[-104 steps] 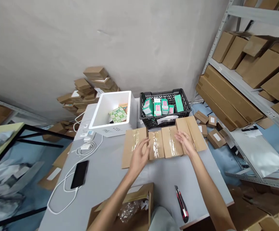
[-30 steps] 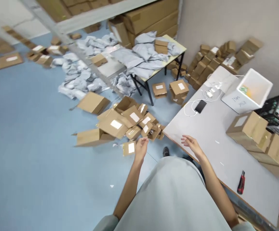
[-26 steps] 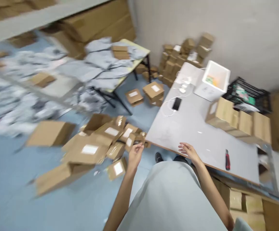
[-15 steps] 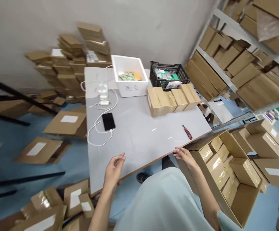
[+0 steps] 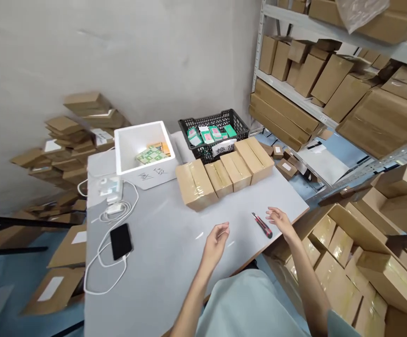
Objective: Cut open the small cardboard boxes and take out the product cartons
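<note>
Over the front of the grey table (image 5: pixel 147 281) hovers my left hand (image 5: pixel 216 244), loosely curled with a gap between thumb and fingers and nothing seen in it. My right hand (image 5: pixel 281 222) is open and empty, just right of a red and black utility knife (image 5: pixel 262 225) lying on the tabletop. Beyond both hands, several taped cardboard boxes (image 5: pixel 196 185) stand in a row. Behind them is a black plastic crate (image 5: pixel 238 122) holding green packets (image 5: pixel 215 133). A white foam box (image 5: pixel 154 175) to its left contains green and orange packets (image 5: pixel 151 154).
A phone (image 5: pixel 121 241) with a white cable (image 5: pixel 99 257) and a power strip (image 5: pixel 114 189) lie at the table's left. An open carton (image 5: pixel 340 217) of small boxes stands right of me. Metal shelves (image 5: pixel 294 96) hold cartons; flat-looking boxes (image 5: pixel 80 135) are piled at the wall.
My view has turned right and moved nearer the table. Both hands have moved forward over the tabletop, the right one up beside the utility knife.
</note>
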Motion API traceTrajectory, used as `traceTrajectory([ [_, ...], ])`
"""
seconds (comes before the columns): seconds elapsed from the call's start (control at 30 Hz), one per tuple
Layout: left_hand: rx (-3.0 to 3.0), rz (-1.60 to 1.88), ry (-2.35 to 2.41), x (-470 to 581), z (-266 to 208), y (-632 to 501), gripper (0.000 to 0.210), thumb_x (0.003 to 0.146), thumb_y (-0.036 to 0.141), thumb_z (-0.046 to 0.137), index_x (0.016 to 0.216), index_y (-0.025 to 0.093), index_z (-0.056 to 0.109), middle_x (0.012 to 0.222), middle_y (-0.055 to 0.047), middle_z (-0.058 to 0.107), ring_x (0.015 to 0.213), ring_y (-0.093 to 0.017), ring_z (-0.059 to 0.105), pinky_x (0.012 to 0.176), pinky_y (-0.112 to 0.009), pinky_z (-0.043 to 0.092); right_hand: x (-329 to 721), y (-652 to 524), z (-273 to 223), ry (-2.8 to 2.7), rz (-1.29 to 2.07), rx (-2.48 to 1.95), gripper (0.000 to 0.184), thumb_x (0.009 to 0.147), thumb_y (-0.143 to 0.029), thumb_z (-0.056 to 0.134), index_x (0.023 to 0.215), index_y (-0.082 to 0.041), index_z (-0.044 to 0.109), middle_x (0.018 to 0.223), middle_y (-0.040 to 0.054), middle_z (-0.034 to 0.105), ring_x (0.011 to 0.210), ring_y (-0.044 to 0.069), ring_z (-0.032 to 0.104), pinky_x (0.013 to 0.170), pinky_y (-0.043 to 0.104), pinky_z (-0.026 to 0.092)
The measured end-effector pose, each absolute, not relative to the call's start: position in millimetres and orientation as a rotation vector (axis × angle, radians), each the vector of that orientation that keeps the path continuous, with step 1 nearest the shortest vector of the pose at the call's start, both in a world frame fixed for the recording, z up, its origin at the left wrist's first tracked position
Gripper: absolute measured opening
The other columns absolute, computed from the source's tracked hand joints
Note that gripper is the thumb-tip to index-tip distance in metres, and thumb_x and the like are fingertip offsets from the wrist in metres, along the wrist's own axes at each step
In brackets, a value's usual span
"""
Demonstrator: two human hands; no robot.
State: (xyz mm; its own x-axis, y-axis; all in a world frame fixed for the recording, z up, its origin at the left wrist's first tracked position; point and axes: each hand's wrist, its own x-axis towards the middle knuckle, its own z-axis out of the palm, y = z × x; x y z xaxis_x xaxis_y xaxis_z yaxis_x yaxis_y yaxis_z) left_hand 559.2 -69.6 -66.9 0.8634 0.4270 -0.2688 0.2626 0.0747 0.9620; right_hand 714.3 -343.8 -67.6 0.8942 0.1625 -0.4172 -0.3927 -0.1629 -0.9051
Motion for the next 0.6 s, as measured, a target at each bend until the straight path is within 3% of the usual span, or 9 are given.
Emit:
traceTrajectory([
  [0.17, 1.481, 0.103, 0.527, 691, -71, -102, 0.068, 0.084, 0.066, 0.084, 0.136, 0.022, 0.072, 0.157, -0.021, 0.070, 0.138, -0.038, 0.074, 0.119, -0.053, 0.058, 836, -349, -81, 0.104, 0.392, -1.681, 0.080, 0.076, -0.077, 0.080, 0.134, -0.021, 0.077, 0.137, 0.0212, 0.081, 0.131, 0.039, 0.076, 0.110, 0.056, 0.062],
  [0.37, 1.431, 0.020, 0.627, 832, -76, -122, 0.088, 0.087, 0.044, 0.091, 0.164, 0.020, 0.056, 0.182, -0.023, 0.041, 0.156, -0.040, 0.060, 0.130, -0.051, 0.048, 970, -310, -103, 0.076, 0.220, -1.849, 0.082, 0.091, -0.064, 0.066, 0.157, -0.015, 0.065, 0.169, 0.0217, 0.061, 0.157, 0.037, 0.060, 0.128, 0.051, 0.050],
  [0.47, 1.420, -0.014, 0.689, 874, -82, -124, 0.089, 0.087, 0.039, 0.091, 0.166, 0.018, 0.056, 0.179, -0.024, 0.046, 0.161, -0.041, 0.055, 0.135, -0.053, 0.042, 1009, -292, -115, 0.134, 0.254, -1.914, 0.080, 0.091, -0.055, 0.065, 0.158, -0.010, 0.063, 0.166, 0.0241, 0.063, 0.157, 0.038, 0.060, 0.131, 0.052, 0.048],
  [0.6, 1.416, -0.037, 0.723, 891, -89, -124, 0.090, 0.083, 0.037, 0.094, 0.164, 0.015, 0.059, 0.177, -0.027, 0.048, 0.163, -0.043, 0.051, 0.137, -0.057, 0.038, 1025, -285, -127, 0.144, 0.275, -1.945, 0.074, 0.089, -0.051, 0.068, 0.153, -0.014, 0.069, 0.154, 0.0218, 0.073, 0.150, 0.039, 0.066, 0.128, 0.052, 0.051],
])
